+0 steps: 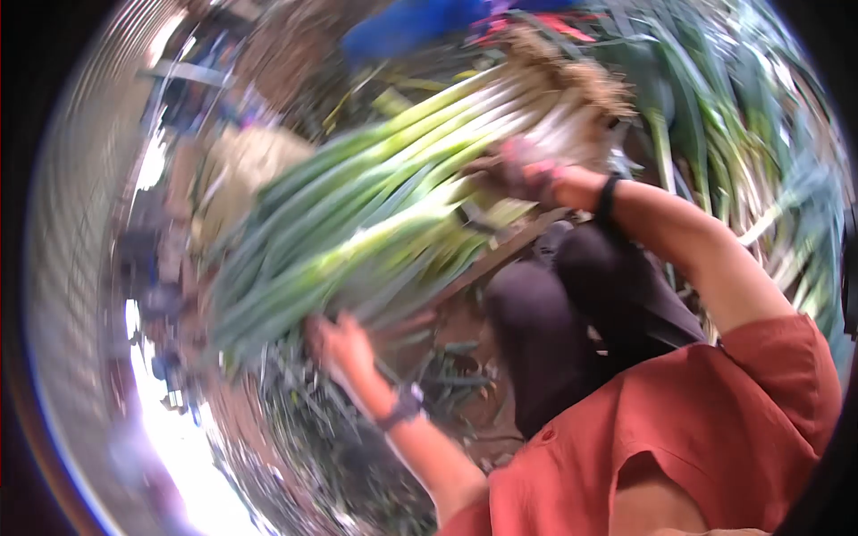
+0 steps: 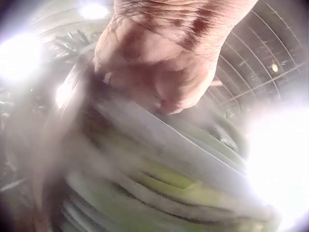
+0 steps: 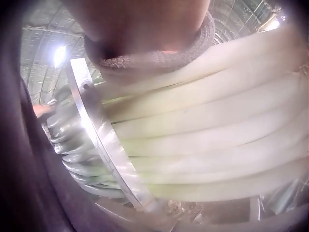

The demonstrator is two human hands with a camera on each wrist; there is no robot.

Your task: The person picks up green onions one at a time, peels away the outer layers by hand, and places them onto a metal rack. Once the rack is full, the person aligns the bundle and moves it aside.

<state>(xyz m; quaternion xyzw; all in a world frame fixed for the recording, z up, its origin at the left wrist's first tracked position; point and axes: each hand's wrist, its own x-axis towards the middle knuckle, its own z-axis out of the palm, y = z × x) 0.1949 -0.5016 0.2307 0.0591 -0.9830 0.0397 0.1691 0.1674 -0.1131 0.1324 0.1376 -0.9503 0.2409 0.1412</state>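
A large bundle of leeks (image 1: 420, 170) lies slanting in front of the knees, roots (image 1: 572, 76) at upper right, green leaves toward lower left. My right hand (image 1: 518, 170), in a dark and pink glove, rests on the pale stems near the root end; the glove's cuff (image 3: 159, 63) lies against the stalks in the right wrist view, fingers hidden. A flat metal strip (image 3: 101, 130) with a hole crosses the stalks there. My left hand (image 1: 340, 348) is at the lower edge of the leaves (image 1: 268, 277), fingers blurred. In the left wrist view, leaves pass right beneath the hand (image 2: 154, 72).
More leeks (image 1: 715, 134) are heaped at the right. Cut leaf scraps (image 1: 447, 375) litter the ground near my left forearm. My bent knees (image 1: 563, 295) are close by the bundle. A blue object (image 1: 411, 31) lies beyond it, and a pale sack (image 1: 246, 174) is at the left.
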